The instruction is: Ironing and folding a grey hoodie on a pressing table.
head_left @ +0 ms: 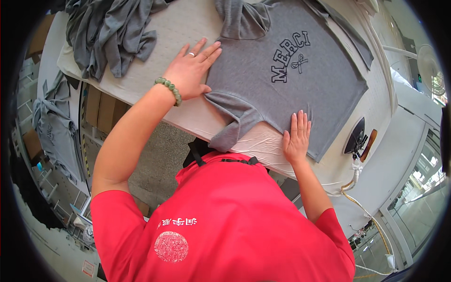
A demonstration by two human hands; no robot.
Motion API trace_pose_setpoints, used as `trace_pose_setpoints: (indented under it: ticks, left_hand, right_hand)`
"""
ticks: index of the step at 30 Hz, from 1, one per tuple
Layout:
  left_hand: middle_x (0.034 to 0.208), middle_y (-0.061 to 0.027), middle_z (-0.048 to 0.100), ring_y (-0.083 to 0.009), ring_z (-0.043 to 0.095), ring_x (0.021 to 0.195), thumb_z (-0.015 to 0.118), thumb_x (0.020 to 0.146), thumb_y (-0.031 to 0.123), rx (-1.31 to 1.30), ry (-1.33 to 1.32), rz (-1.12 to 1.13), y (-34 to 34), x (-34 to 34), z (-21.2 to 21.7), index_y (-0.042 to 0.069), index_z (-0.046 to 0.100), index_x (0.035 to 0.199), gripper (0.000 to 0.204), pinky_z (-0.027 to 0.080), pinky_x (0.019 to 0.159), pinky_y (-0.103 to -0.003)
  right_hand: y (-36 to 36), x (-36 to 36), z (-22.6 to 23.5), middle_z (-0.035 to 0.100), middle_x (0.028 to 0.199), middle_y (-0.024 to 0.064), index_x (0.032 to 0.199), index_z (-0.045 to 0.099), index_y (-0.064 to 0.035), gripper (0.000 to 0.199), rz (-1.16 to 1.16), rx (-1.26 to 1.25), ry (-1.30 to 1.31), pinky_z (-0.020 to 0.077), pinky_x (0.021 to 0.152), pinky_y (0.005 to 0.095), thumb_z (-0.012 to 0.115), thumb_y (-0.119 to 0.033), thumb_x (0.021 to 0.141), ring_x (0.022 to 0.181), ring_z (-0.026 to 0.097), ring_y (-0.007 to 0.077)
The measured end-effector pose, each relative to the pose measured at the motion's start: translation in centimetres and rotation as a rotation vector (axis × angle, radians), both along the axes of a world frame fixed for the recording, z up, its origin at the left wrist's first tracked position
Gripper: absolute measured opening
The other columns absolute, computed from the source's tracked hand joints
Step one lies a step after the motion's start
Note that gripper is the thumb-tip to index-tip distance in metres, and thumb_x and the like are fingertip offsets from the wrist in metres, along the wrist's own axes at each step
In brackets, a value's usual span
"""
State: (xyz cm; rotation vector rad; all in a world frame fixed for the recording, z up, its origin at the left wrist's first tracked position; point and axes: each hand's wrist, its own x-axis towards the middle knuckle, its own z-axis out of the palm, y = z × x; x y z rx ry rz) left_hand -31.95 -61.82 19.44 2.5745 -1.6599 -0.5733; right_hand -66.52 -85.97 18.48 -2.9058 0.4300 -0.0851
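A grey T-shirt point(291, 75) with dark printed letters and a bow lies spread face up on a white padded ironing table point(183, 28). My left hand point(191, 69), with a ring and a green bead bracelet at the wrist, lies flat with fingers apart on the shirt's side edge, just above a folded-back sleeve point(232, 120). My right hand point(297, 136) presses flat on the shirt's near edge, fingers together and pointing away from me. Neither hand holds anything. My red shirt fills the lower part of the view.
A heap of grey garments point(110, 33) sits at the table's far left corner. A dark iron point(356, 137) with a wooden handle rests at the right edge, its cord trailing down. More grey clothing point(51, 127) hangs at the far left. Cardboard boxes point(101, 110) stand under the table.
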Motion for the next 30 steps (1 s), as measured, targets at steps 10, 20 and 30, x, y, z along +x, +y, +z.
trace_pose_setpoints:
  ticks: [10, 20, 30]
  left_hand:
    - [0.130, -0.0193, 0.068, -0.0392, 0.066, 0.118, 0.081, 0.086, 0.030, 0.075, 0.069, 0.500, -0.1, -5.2, 0.5, 0.005, 0.059, 0.136, 0.060, 0.055, 0.096, -0.048]
    - [0.076, -0.0153, 0.073, -0.0308, 0.072, 0.075, 0.071, 0.094, 0.031, -0.223, 0.519, 1.003, 1.8, -6.7, -2.4, 0.004, 0.070, 0.084, 0.028, 0.056, 0.070, -0.045]
    - [0.086, -0.0152, 0.076, -0.0375, 0.073, 0.086, 0.075, 0.091, 0.036, -0.223, 0.296, 1.032, 1.2, -8.5, -2.4, 0.005, 0.070, 0.090, 0.032, 0.057, 0.078, -0.047]
  right_hand:
    - [4.5, 7.2, -1.0, 0.068, 0.089, 0.0074, 0.100, 0.074, -0.0090, 0.009, -0.035, 0.469, -0.174, 0.0562, 0.070, 0.0387, 0.076, -0.012, 0.091, 0.081, 0.070, 0.0276]
    - [4.4, 13.2, -1.5, 0.068, 0.090, 0.0093, 0.097, 0.073, -0.0102, 0.012, 0.166, 0.414, -0.118, 0.0560, 0.072, 0.0407, 0.074, -0.021, 0.092, 0.084, 0.070, 0.0314]
    - [5.1, 22.5, -2.4, 0.060, 0.146, 0.0157, 0.138, 0.064, -0.0065, 0.051, 0.432, 0.238, -0.237, 0.0451, 0.113, 0.0435, 0.066, -0.038, 0.097, 0.135, 0.057, 0.0326]
